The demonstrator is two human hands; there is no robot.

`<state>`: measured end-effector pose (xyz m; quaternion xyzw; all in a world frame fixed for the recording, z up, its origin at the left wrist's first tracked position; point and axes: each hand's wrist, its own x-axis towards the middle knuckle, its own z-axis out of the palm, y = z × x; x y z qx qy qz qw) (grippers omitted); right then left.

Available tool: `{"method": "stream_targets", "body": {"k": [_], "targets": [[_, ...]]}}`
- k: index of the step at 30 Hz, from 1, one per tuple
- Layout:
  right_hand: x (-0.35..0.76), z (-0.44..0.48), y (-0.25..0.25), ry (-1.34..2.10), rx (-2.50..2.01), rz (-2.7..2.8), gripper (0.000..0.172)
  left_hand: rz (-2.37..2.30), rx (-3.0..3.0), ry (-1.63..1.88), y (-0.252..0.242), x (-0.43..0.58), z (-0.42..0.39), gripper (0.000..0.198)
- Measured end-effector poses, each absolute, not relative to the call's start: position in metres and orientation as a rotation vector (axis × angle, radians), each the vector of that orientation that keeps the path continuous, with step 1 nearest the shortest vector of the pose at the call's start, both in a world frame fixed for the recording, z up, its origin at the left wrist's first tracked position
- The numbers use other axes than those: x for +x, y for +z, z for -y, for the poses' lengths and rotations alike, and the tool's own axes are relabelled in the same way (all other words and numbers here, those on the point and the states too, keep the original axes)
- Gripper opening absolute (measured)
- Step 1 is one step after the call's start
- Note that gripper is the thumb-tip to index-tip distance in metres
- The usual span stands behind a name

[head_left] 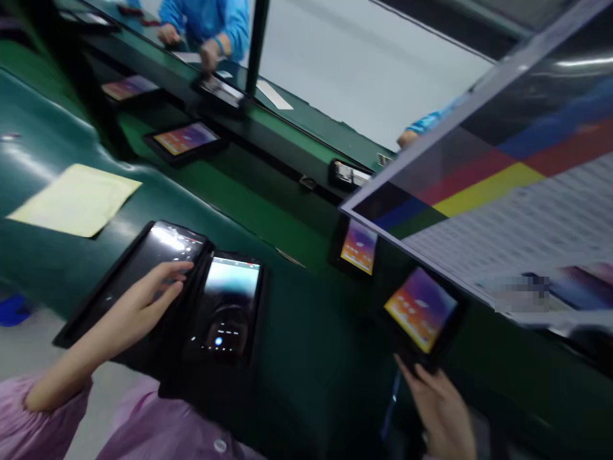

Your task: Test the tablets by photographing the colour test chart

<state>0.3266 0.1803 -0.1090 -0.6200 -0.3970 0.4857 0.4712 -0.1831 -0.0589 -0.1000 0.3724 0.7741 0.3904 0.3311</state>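
My left hand (pixel 148 300) is stretched over a dark-screened tablet (pixel 165 246) in a black tray, fingers extended; whether the fingertips touch the glass I cannot tell. Just right of that hand lies a second tablet (pixel 230 306), its lit screen showing what looks like a camera view with a round button. Over on the right, my right hand (pixel 440 406) grips the near edge of a tablet (pixel 421 310) with a purple and orange screen. Part of its black surround blends into the dark bench.
A yellow sheet (pixel 76 198) lies on the green bench at left. A printed colour chart (pixel 479 191) leans in from the right, above another lit tablet (pixel 359 246). More tablets (pixel 186 139) sit along the green line. Across it, a person in blue sleeves (pixel 234 29) handles a device.
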Motion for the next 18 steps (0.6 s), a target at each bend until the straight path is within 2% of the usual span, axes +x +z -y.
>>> {"method": "stream_targets", "body": {"k": [5, 9, 11, 15, 18], "targets": [[0.298, -0.049, -0.120, 1.513, -1.642, 0.750, 0.059, -2.211, 1.255, 0.766, -0.120, -0.194, 0.025, 0.064], [0.294, -0.008, -0.126, 1.671, -1.644, 0.944, 0.068, -2.303, 1.406, 0.646, -0.140, -0.201, 0.009, 0.067], [0.297, -0.008, -0.121, 1.608, -1.725, 1.144, 0.067, -2.312, 1.422, 0.578, -0.143, -0.203, 0.003, 0.060], [0.269, -0.025, -0.102, 1.266, -1.755, 1.424, 0.059, -2.282, 1.312, 0.576, -0.134, -0.200, -0.010, 0.057], [0.206, -0.033, -0.097, 1.576, -1.487, 1.536, 0.050, -2.205, 1.267, 0.700, -0.128, -0.196, -0.020, 0.055]]}}
